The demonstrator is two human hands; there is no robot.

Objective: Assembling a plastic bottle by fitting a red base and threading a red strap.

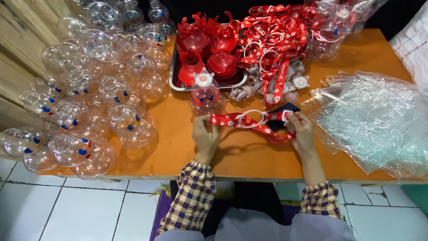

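The left hand was pinched shut on the left end of a red printed strap, and the right hand was clamped on its right end, where a dark blue piece lay under the fingers. The strap ran left to right between the hands, its long axis level across the scene, just above the orange worktop, with a white ring at its middle. Just beyond it stood a clear round bottle with a red insert and white cap. Farther off sat a metal tray of red cup-shaped parts, and a heap of red straps to its right. Clear round bottles crowded the left side; clear plastic bags lay on the right.
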